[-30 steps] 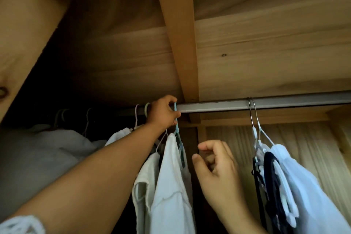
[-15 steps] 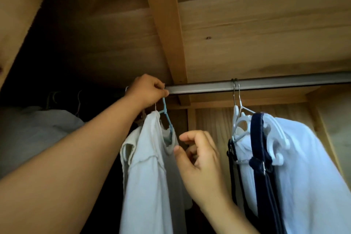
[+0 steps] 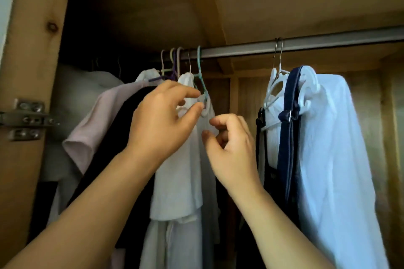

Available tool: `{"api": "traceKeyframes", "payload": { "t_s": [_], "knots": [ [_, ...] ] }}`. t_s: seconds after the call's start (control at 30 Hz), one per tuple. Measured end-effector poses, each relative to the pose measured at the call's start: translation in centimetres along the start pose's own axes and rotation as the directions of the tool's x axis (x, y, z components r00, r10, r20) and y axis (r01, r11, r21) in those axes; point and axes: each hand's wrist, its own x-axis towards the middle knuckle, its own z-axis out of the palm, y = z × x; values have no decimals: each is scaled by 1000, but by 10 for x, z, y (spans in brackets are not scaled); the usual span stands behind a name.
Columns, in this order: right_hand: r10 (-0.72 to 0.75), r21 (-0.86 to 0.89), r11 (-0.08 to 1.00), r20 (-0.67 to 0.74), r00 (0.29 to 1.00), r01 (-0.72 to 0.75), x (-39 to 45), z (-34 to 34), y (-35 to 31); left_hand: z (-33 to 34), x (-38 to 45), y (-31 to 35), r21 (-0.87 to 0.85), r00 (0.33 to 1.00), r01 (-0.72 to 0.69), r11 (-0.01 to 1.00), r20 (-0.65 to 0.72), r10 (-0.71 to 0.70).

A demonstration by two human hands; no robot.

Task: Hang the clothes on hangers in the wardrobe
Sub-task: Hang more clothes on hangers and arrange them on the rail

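A white garment [image 3: 181, 177] hangs on a teal hanger [image 3: 199, 65] hooked over the metal rail [image 3: 240, 50] of the wardrobe. My left hand [image 3: 161, 118] is in front of the garment's shoulder, fingers loosely curved. Its thumb tip touches the neckline and its index tip is close to the hanger's arm. My right hand [image 3: 231, 148] hovers just right of the garment's neck, fingers loosely curled and holding nothing.
Left of the white garment hang a pale pink top [image 3: 94, 120] and dark clothes on several hangers. To the right, a white shirt [image 3: 332, 148] and a navy garment [image 3: 290, 137] hang on white hangers. The wooden wardrobe side [image 3: 28, 50] carries a metal hinge [image 3: 26, 119].
My left hand has let go of the teal hanger's hook at the rail and dropped to the garment's neckline. The view has tilted down and shifted, and now shows more of the clothes.
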Motion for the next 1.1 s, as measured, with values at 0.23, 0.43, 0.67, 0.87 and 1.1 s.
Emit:
{"api": "traceKeyframes", "payload": {
  "t_s": [0.23,0.43,0.67,0.87,1.1],
  "knots": [
    [-30,133,991,67,997,21,-80,0,-8,-35,-121,-4,27,980,179,983,82,-181],
    [-47,253,967,211,976,-8,-154,15,-30,-87,-214,5,135,889,378,916,222,-400],
    [-60,396,907,455,888,-141,-262,43,-82,-179,-330,27,427,700,579,694,175,-692],
    [-205,563,799,585,785,-211,-354,59,-171,-296,-418,79,639,533,657,401,-16,-846],
    [-503,740,642,603,619,-199,-435,64,-308,-440,-498,170,794,367,608,-25,-308,-878]
  ]
}}
